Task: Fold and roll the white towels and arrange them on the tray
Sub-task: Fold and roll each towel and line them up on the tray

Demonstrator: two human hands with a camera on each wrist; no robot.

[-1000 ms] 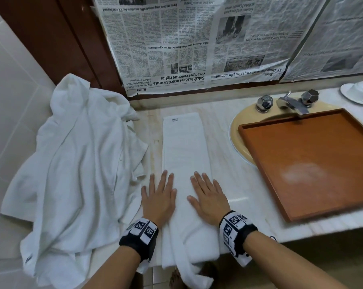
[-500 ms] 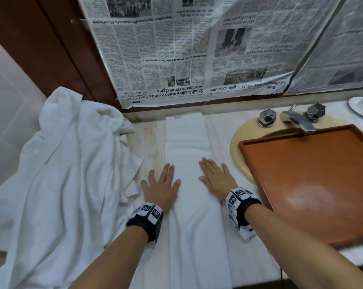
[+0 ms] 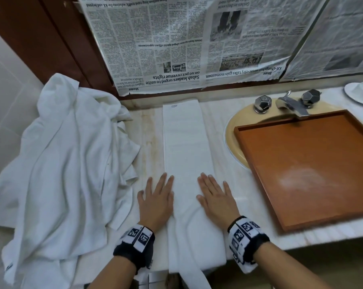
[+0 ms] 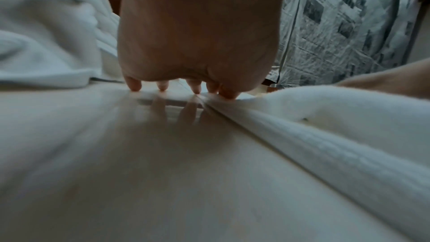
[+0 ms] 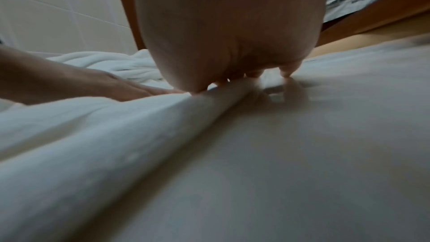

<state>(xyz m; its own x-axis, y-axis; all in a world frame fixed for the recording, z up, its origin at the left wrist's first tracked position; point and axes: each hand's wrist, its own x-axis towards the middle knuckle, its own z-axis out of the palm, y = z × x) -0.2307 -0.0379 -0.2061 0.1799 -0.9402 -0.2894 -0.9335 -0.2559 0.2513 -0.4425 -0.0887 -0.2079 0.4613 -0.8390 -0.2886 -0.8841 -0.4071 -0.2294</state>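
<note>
The left hand (image 3: 156,200) lies flat with its fingers straight and a little spread, so its grip is wide and holds nothing. It sits at the left edge of the folded towel (image 3: 186,147): the thumb side is on the cloth, and the other fingers (image 4: 160,86) press on the shiny table (image 3: 224,126) just beside it. The right hand (image 3: 217,198) is flat and wide too, holding nothing. Its thumb side rests on the right edge of the folded towel, and its outer fingers (image 5: 285,73) touch the table next to it. The folded towel is a long, thin white strip. It runs from the wall end of the table down between both hands, and its near end hangs over the front edge. It looks smooth at the far end and a bit puffy near the hands, with a small tag at the far end. To the left of the folded towel is a big crumpled pile of white towels (image 3: 67,163), touching the table and drooping off it. To the right of the folded towel is the brown tray (image 3: 301,163), sitting over the yellow sink (image 3: 234,130), well apart from the strip. Behind the folded towel, newspaper (image 3: 176,42) hangs on the wall.
</note>
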